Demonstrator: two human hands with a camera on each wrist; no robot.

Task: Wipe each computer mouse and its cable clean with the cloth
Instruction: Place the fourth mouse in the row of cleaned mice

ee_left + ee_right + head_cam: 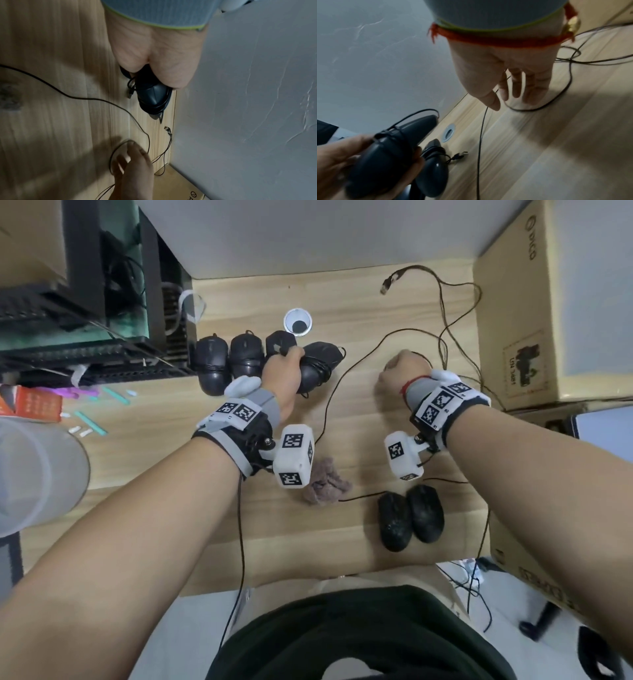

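mouse gripped by left fingers, cable-wrapped

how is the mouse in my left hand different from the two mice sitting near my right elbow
The mouse in your left hand has its cable wound around its body; the two near mice have cables trailing loose over the desk. The held mouse is gripped by the left hand at the far row of mice; the pair lies untouched, side by side, at the near edge by the cloth. All three are black and wired.
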